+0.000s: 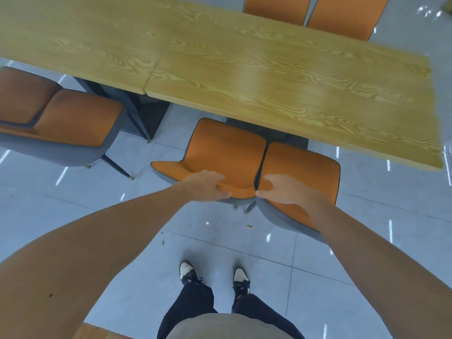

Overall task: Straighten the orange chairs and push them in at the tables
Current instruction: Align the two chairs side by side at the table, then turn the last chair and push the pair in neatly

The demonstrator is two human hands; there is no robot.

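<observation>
Both hands (247,187) on two touching orange-and-grey chairs (227,150).

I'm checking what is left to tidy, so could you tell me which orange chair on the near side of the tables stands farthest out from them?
The orange chair at far left: it stands clear of the table, turned askew, and neither hand touches it.

Hidden and cut off

Both far chairs (315,13) are cropped by the top edge; the table (244,69) hides the near chairs' (227,148) front legs.
</observation>
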